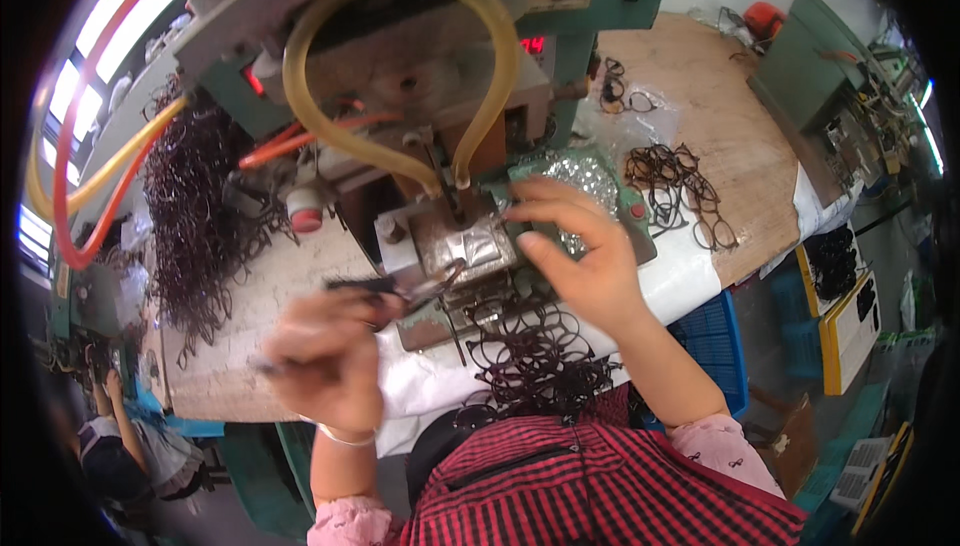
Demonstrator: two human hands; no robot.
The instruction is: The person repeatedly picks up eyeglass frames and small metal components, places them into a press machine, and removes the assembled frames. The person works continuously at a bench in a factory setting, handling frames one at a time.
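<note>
My left hand [335, 356] is blurred by motion in front of the green press. It grips a dark eyeglass frame [425, 289], whose far rim reaches the near edge of the metal work block [468, 246]. At the right side of that block is my right hand [595, 261], with fingers apart and nothing visible between them. A heap of small shiny clear pieces [575, 181] lies on a green tray, partly behind my right fingers. Against my apron, a pile of dark eyeglass frames [540, 356] rests at the near table edge.
A yellowish hose [300, 76] loops down over the block. A red button [305, 218] is left of it. Tall heaps of dark frames [195, 236] stand at the left; more frames [685, 181] lie right. A blue basket [715, 346] sits below the table edge. Another person [125, 446] is at far left.
</note>
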